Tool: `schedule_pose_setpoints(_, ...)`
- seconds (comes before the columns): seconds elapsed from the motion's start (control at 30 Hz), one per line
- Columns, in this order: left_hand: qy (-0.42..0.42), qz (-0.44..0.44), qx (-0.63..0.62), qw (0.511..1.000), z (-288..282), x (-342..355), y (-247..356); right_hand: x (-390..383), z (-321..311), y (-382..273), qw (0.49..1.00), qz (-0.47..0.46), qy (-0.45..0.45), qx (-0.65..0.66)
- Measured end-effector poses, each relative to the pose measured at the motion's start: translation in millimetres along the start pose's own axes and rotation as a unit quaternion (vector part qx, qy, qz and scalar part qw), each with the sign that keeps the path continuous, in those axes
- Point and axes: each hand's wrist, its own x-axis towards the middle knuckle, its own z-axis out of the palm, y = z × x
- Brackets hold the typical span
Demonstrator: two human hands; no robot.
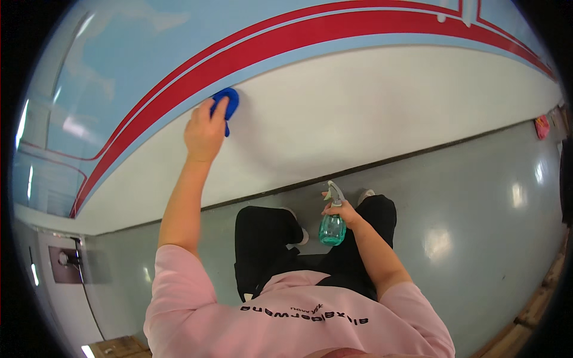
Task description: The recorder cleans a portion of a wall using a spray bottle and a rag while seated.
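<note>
My left hand (205,130) is raised and presses a blue cloth (228,102) flat against the wall (358,107), at the seam where the white lower part meets the light blue band under the red stripes (286,39). My right hand (341,212) hangs low in front of my legs and grips a spray bottle (332,228) by its neck. The bottle is clear green with a grey trigger head and holds some liquid. It hangs upright above the floor.
The grey glossy floor (477,227) meets the wall along a dark baseboard line (418,154). A wall socket with a black cable (76,262) sits at the lower left. A red object (542,126) lies by the wall far right. Wooden edges show at the bottom corners.
</note>
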Motion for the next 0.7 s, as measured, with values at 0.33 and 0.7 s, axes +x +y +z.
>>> schedule_pose_setpoints(0.33, -0.079, -0.287, 0.058, 0.953, -14, -132, -123, 0, 11, -6, 0.999, 0.016, 0.048, 0.001)
schedule_pose_setpoints(0.7, 0.01, -0.744, 0.024, 0.668, 9, -257, -232, 5, 10, -7, 0.993, 0.07, 0.086, -0.048)
